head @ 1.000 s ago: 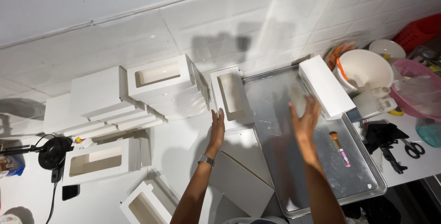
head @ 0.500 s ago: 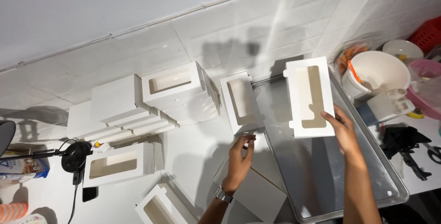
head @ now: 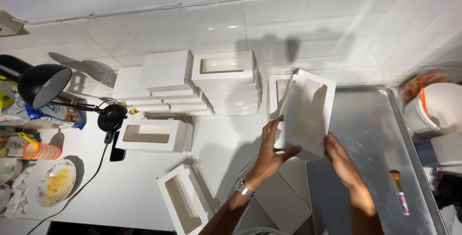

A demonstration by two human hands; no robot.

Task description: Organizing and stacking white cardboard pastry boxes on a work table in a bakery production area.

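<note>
A home baking kitchen: a white worktop (head: 130, 187) against a tiled wall (head: 308, 28), a metal baking tray (head: 375, 134), a pastry brush (head: 399, 191), stacked white window boxes (head: 192, 78) and a mixing bucket (head: 435, 107).

The window box (head: 308, 114) is plain white, like the stacked boxes (head: 202, 83) at ten o'clock and the counter (head: 120, 187). The tray (head: 380, 134) is dull silver. The lamp (head: 41, 83) is black; the brush (head: 400, 191) has a pink handle.

We hold a white window box (head: 308, 112) over the tray's left edge. More white boxes (head: 202, 83) sit stacked by the wall; two window boxes (head: 151, 135) lie nearer us.
</note>
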